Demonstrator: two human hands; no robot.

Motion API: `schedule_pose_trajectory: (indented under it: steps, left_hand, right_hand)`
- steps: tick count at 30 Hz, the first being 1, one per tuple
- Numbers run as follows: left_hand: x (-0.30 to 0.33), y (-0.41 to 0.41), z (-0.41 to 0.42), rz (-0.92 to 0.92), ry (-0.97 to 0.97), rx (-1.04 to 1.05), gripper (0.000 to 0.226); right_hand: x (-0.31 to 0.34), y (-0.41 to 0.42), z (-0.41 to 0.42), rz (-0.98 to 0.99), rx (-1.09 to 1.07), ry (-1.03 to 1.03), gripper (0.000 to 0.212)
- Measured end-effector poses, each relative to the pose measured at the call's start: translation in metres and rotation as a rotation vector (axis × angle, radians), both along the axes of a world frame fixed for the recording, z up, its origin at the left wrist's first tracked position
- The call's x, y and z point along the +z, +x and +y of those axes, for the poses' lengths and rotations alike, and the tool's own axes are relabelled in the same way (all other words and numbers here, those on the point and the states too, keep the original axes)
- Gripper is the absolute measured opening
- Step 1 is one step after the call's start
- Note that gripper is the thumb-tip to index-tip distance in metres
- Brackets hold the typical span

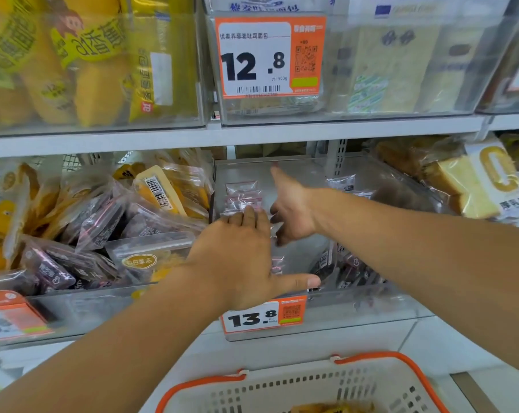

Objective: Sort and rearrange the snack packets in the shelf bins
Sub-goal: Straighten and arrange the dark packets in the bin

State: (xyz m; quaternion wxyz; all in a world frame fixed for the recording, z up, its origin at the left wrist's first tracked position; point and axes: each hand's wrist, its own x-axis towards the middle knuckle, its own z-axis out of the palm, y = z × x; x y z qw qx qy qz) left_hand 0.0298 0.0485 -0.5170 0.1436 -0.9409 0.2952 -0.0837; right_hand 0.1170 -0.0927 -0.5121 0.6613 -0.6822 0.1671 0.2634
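We reach both arms out into the clear middle bin (356, 305). Our left hand (240, 263) lies flat, palm down, fingers straight and thumb stuck out to the right. Its fingertips touch clear snack packets (242, 195) at the back of the bin. Our right hand (292, 211) is just past the left one, thumb pointing up, fingers curled down; we cannot tell if it holds anything. Dark purple packets (346, 268) lie under our right arm. More packets (103, 222) sit left of our left hand. A basket (306, 386) is below our arms.
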Motion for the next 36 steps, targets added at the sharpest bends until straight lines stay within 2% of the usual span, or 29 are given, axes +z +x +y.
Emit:
schedule_pose_trajectory:
  steps: [3,6,9,10,12,14,17,20,21,23,24,26,28,32,36]
  left_hand:
    - [0.0,-0.001,-0.001,-0.002,-0.008,0.008,0.134]
    - [0.001,-0.002,-0.001,0.006,-0.007,0.019,0.133]
    - [0.002,-0.001,-0.002,0.04,-0.032,0.038,0.134]
    - [0.002,-0.001,-0.003,0.056,-0.048,0.043,0.135]
    - [0.006,-0.001,-0.005,0.128,-0.126,0.069,0.135]
    - [0.015,0.002,-0.009,0.236,-0.245,0.087,0.124]
    - [0.026,0.013,-0.017,0.292,-0.372,0.038,0.097]
    - [0.022,0.025,-0.019,0.333,-0.307,0.05,0.089]
    - [0.019,0.029,-0.02,0.356,-0.266,0.09,0.087]
    - [0.013,0.036,-0.021,0.417,-0.218,0.18,0.084]
    - [0.01,0.037,-0.022,0.439,-0.213,0.208,0.083]
    - [0.005,0.035,-0.024,0.443,-0.223,0.24,0.082]
    - [0.002,0.028,-0.026,0.417,-0.242,0.251,0.08]
    - [-0.002,0.021,-0.026,0.392,-0.233,0.246,0.075]
    - [-0.001,0.019,-0.024,0.386,-0.245,0.214,0.073]
  right_hand:
    - [0.01,0.02,0.004,-0.109,-0.11,-0.076,0.104]
    - [0.008,0.033,0.014,-0.114,-0.005,-0.019,0.101]
    - [0.011,0.027,0.002,-0.142,0.157,-0.052,0.093]
    - [0.017,0.019,-0.009,-0.192,0.223,-0.133,0.088]
    - [0.035,-0.008,-0.039,-0.339,0.377,-0.44,0.083]
    - [0.054,-0.042,-0.072,-0.459,0.63,-0.687,0.084]
    - [0.057,-0.089,-0.103,-0.504,0.951,-0.828,0.075]
    - [0.022,-0.106,-0.107,-0.795,0.87,-1.071,0.044]
    - [0.014,-0.107,-0.103,-0.879,0.815,-1.099,0.033]
    - [0.009,-0.1,-0.096,-0.927,0.677,-1.049,0.016]
    - [0.011,-0.092,-0.094,-0.947,0.608,-1.049,0.016]
    - [0.016,-0.064,-0.089,-0.995,0.494,-1.163,0.031]
    - [0.017,-0.028,-0.08,-0.923,0.426,-1.235,0.036]
    - [0.003,0.044,-0.061,-0.841,0.371,-1.259,0.02]
    - [0.007,0.074,-0.054,-0.877,0.312,-1.23,0.012]
